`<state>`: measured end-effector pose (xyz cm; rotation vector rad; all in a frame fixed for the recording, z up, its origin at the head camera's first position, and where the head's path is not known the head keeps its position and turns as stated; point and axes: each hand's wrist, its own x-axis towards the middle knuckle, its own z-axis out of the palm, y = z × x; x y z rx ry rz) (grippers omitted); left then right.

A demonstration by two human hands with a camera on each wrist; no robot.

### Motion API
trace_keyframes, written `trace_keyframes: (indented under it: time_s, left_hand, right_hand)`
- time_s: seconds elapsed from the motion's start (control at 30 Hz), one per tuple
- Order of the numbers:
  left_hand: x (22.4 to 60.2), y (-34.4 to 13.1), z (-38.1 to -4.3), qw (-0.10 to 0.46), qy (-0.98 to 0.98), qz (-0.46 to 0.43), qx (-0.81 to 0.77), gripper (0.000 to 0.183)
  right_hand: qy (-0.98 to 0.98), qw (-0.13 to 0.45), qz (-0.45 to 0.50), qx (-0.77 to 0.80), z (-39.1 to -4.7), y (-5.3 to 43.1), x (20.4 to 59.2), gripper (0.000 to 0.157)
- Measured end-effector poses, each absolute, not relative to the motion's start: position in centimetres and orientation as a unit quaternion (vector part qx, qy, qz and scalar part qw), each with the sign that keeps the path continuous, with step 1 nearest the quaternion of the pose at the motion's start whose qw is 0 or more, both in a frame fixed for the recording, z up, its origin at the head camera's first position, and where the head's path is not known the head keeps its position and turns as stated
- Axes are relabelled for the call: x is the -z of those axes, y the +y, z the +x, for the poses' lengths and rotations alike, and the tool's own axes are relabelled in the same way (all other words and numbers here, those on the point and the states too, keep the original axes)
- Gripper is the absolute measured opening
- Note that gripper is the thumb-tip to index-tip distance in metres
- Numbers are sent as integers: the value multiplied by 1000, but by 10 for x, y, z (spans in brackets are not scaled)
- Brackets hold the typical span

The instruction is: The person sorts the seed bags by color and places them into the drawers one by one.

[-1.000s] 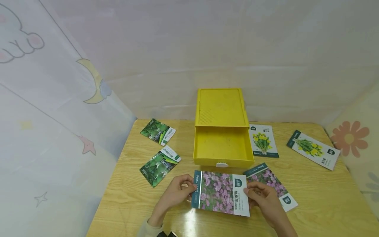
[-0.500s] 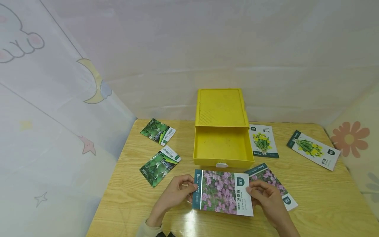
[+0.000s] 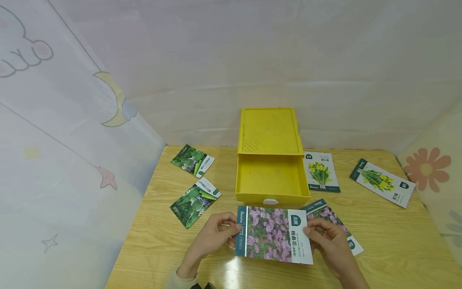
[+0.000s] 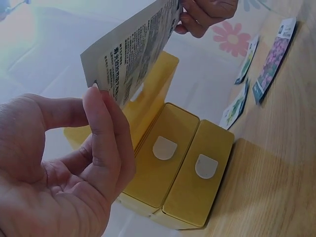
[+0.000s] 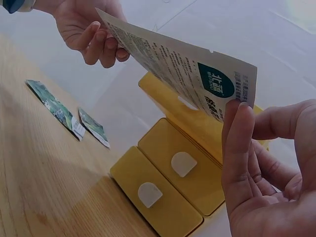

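Both hands pinch a flower seed packet (image 3: 268, 233) by its short ends, in front of the yellow drawer cabinet (image 3: 268, 130). My left hand (image 3: 216, 237) grips the teal end between thumb and fingers. At the white end, my right hand (image 3: 330, 245) holds the edge the same way. Pink-purple blossoms face up in the head view, while the printed back (image 4: 133, 54) shows in the left wrist view. The packet is raised above the table, its right part overlapping a similar flower packet (image 3: 327, 213) lying there. The cabinet's top drawer (image 3: 272, 174) stands pulled out with nothing inside.
Two green-pictured packets (image 3: 195, 202) lie left of the cabinet on the wooden table (image 3: 144, 249). To the right are two yellow-flowered packets, one (image 3: 321, 172) beside the cabinet and another (image 3: 383, 182) near the table's right edge. Two lower drawers (image 4: 200, 173) are closed.
The right hand has shifted slightly right, and the packet has moved slightly with it and shows a little more of its white end. The left hand has barely moved.
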<state>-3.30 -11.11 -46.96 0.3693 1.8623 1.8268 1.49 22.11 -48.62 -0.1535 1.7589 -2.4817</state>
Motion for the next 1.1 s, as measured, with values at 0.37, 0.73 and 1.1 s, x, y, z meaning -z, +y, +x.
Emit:
trace_keyframes:
  time_s: [0.37,0.73,1.1]
  left_hand:
    - [459,-109,-29,230,667,156,-691,19]
    - [450,-110,-28,186,661,187,-703,12]
    - [443,-113,-32,170,664,182,-705,15]
  right_hand:
    - [576,44,-44,815,17,221,476,17]
    - [546,61,-89,831,17,222,460,24]
    - [628,63,-89,771,21,223,453,18]
